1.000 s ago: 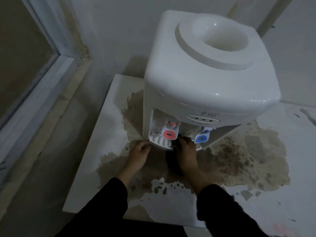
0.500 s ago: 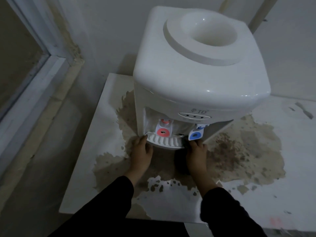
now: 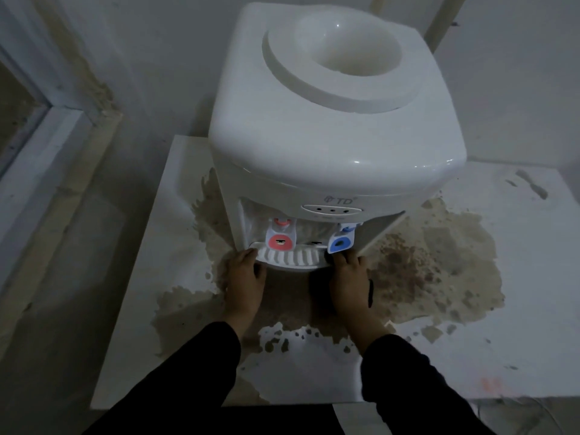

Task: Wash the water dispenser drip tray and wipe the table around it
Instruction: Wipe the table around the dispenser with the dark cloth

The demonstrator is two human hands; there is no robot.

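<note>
White water dispenser (image 3: 329, 146) sits toward the back of the white worktop (image 3: 138, 324), close to the back left corner, with nothing in the round well on top. Its drip tray (image 3: 290, 257) is at the foot of the front recess, right under the red tap (image 3: 280, 240) and the blue tap (image 3: 340, 243) — the slotted top faces up and its front lip sticks out a bit past the dispenser body.

Both hands are on the tray. The left hand (image 3: 243, 277) has its grip on the tray's left end, fingers curled against the corner. The right hand (image 3: 350, 274) grips the right end, fingertips tucked in just below the blue tap, so I can't see exactly how they wrap. Dark sleeves on both arms, and there's a dark band on the right wrist.

The worktop is a mess — a big brownish stain (image 3: 439, 262) spreads out from under the dispenser, mostly toward the right side and down toward the front edge, with smaller splotches along the left side of the dispenser too. Some dark smudges near the back right corner. Lighting is pretty dim, so finer detail on the tray is hard to make out.
</note>
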